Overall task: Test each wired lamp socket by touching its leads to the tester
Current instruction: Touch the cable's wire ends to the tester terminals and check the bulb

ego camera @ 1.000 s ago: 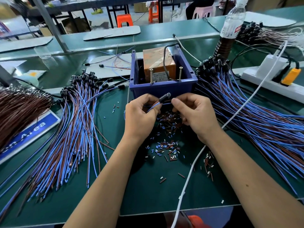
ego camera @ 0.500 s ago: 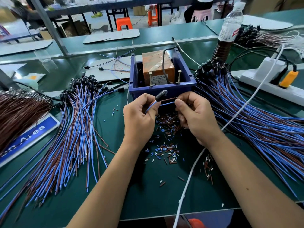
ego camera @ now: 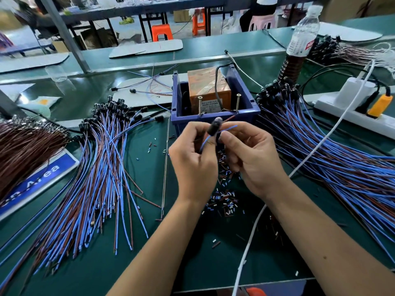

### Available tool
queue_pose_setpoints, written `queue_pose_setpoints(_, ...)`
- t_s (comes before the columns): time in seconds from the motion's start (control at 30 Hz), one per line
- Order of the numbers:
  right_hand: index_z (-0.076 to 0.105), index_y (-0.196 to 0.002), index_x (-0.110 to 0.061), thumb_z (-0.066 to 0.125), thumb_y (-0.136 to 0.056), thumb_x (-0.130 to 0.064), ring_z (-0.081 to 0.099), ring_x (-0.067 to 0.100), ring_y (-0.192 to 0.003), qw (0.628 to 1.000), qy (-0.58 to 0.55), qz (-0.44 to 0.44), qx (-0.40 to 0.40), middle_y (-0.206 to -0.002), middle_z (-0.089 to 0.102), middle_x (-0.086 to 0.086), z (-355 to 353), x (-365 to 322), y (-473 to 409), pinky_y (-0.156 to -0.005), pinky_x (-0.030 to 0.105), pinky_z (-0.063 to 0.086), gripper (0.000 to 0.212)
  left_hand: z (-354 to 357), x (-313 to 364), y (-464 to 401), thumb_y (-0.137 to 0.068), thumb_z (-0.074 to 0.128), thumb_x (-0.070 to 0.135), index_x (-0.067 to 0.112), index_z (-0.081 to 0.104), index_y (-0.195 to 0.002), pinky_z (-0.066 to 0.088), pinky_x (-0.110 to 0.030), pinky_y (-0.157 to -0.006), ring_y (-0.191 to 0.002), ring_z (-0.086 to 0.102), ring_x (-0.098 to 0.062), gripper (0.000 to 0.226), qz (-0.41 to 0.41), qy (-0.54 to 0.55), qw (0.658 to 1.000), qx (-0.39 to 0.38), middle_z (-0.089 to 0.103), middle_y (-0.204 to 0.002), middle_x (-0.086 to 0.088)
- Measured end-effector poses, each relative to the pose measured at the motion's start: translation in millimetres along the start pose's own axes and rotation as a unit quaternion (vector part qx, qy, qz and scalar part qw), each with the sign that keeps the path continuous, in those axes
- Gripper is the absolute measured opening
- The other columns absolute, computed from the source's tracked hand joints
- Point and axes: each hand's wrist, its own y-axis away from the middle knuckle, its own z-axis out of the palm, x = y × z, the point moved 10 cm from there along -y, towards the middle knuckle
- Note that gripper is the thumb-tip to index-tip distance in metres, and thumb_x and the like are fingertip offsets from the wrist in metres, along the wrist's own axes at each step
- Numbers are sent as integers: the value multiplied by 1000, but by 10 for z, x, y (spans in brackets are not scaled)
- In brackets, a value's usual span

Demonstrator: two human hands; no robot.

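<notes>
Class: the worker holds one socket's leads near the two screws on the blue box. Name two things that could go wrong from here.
1. The two bare screws stand close together; a lead could miss or bridge both, perhaps shorting the tester.
2. Both hands, left and right, pinch the socket wires near their ends, so fingers might touch live metal.

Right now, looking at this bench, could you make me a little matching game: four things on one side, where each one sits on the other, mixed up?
Things:
1. water bottle
2. orange tester block
3. lamp socket
4. power strip

Places:
A. inside the blue bin
B. right edge, with plugs in it
C. far right, standing behind the socket bundle
D. held up between left hand and right hand

Pairs: 1-C, 2-A, 3-D, 4-B
</notes>
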Motion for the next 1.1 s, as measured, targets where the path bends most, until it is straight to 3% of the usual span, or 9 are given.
queue_pose_setpoints(0.13,78,-92,-12,71,-84,-15,43,7,-46,997,-63,29,27,-63,62,-1,-2,52,-5,-39,18,35,11,79,-30,41,-97,64,13,17,63,-85,52,-51,-57,-62,62,-34,13,-4,19,1000,-22,64,-72,-1)
queue_pose_setpoints(0.23,78,-91,-15,69,-88,-19,48,8,-47,997,-68,26,33,-76,71,3,-56,28,-13,-39,18,35,10,-54,84,19,-95,63,0,14,64,-86,49,-48,-60,-71,57,-24,17,50,-27,998,29,60,-81,2)
queue_pose_setpoints(0.3,70,-96,-11,64,-94,-21,52,9,-48,996,-79,18,21,-101,77,7,-92,-20,-39,-39,18,35,11,-165,135,0,-98,61,0,10,64,-85,45,-46,-58,-72,54,-23,17,76,-60,993,72,58,-84,0)
queue_pose_setpoints(0.37,65,-98,-11,63,-97,-22,52,10,-47,997,-78,6,27,-105,78,10,-177,-74,-61,-39,18,36,11,-257,101,-23,-101,61,5,14,63,-85,43,-44,-56,-65,51,-22,18,63,-64,990,111,57,-78,2)
queue_pose_setpoints(0.47,64,-99,-14,69,-97,-17,49,14,-43,994,15,-39,100,-89,78,10,-387,-165,-51,-41,20,39,6,-333,15,-26,-103,62,14,17,64,-88,46,-29,-59,-60,58,-15,15,27,-51,987,147,62,-67,5)
queue_pose_setpoints(0.57,68,-97,-16,72,-99,-17,52,17,-46,968,146,-104,174,-83,78,7,-532,-297,20,-47,25,45,4,-312,-65,-31,-103,62,14,14,67,-99,47,-18,-70,-61,66,-13,7,-4,-16,990,140,67,-63,2)
queue_pose_setpoints(0.67,75,-91,-25,72,-99,-22,65,13,-58,924,260,-159,229,-75,74,-1,-573,-435,106,-57,26,51,9,-257,-93,-29,-103,61,13,16,69,-109,48,-17,-74,-64,69,-20,10,-21,2,993,120,70,-64,-1)
queue_pose_setpoints(0.83,78,-91,-17,70,-100,-23,66,10,-65,865,362,-228,262,-73,69,-13,-431,-616,137,-59,22,51,13,-224,-117,-29,-103,62,13,14,73,-110,48,-19,-70,-64,69,-15,13,-31,2,993,112,71,-64,1)
queue_pose_setpoints(1.1,78,-89,-14,69,-100,-22,66,9,-65,849,394,-241,257,-73,70,-9,-356,-626,100,-60,32,54,16,-250,-121,-13,-101,61,8,13,74,-104,52,-25,-67,-61,67,-15,15,-36,12,992,123,68,-62,2)
